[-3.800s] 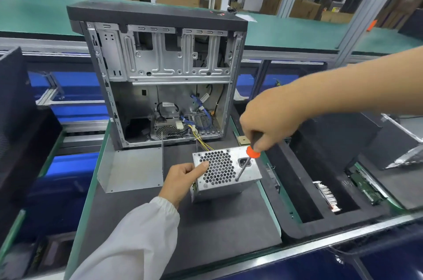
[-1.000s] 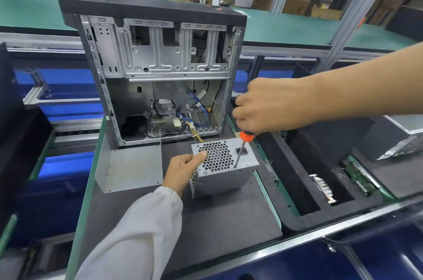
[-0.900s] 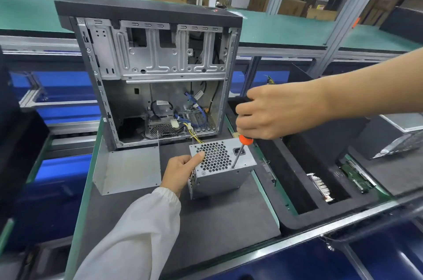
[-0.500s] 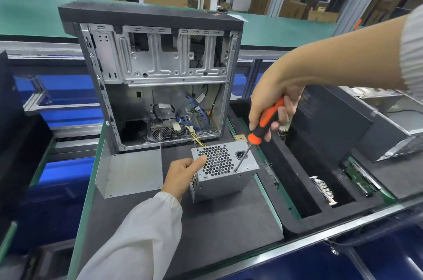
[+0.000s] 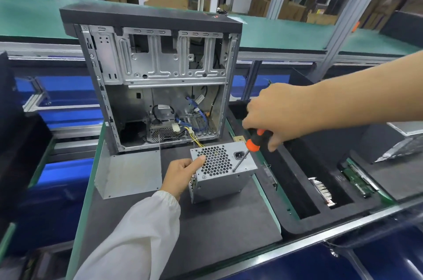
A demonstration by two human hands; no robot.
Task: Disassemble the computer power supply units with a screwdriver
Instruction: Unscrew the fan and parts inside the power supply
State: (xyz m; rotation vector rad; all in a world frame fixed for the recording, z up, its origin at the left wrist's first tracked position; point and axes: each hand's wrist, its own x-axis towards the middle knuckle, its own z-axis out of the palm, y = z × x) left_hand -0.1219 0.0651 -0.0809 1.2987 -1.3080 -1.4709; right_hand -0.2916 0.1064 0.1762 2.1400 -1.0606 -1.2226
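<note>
A grey metal power supply unit [image 5: 225, 180] sits on the dark foam mat, its honeycomb fan grille facing up. My left hand [image 5: 182, 174] grips its left side, thumb on the grille's edge. My right hand [image 5: 278, 117] holds the orange-and-black handle of a screwdriver [image 5: 248, 150]. The shaft slants down and left, and its tip touches the unit's top face near the front right corner, below the power socket. Yellow wires run from the unit's back into the open computer case [image 5: 158, 80].
The open case stands upright behind the unit, its loose side panel [image 5: 129, 175] on the mat at left. A black foam tray [image 5: 320, 188] with circuit boards in its slots lies to the right. Another dark case [image 5: 16, 137] stands at far left.
My right hand swung back over the handle from the raised grip of half a second ago, and the tip shifted to the front right corner. My left hand stayed put.
</note>
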